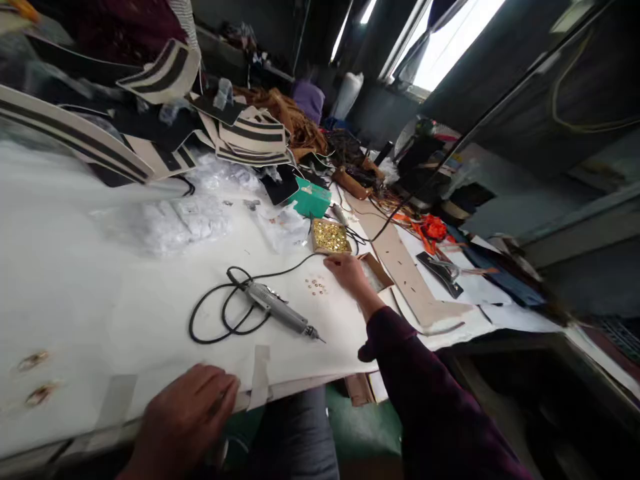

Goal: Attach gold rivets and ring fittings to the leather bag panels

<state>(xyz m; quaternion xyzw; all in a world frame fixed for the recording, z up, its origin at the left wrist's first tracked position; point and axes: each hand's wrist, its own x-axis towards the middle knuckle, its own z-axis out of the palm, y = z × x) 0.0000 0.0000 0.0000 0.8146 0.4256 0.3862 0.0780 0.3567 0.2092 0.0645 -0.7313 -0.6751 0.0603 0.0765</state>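
White worktop (150, 293) fills most of the view, its near edge by the person's legs. Heap of striped straps (253, 137) along the far left side; long tan board (400, 260) to the right. Clear plastic bundle (175, 223) lies in front of the straps. Left hand (190, 410) at the near edge, fingers curled; cannot tell whether anything is in them. Grey power screwdriver (280, 310) lies mid-worktop, untouched, bit towards the right, black cable (193, 327) looped behind it. Right hand (347, 270) stretched out, fingers bunched just below the open box (325, 249) of gold-coloured bits (330, 235); too small to tell whether they pinch a piece. Second open box (379, 272) just right of that hand. Smallest: loose copper-coloured pieces (316, 287) scattered on the white surface, between right hand and screwdriver.
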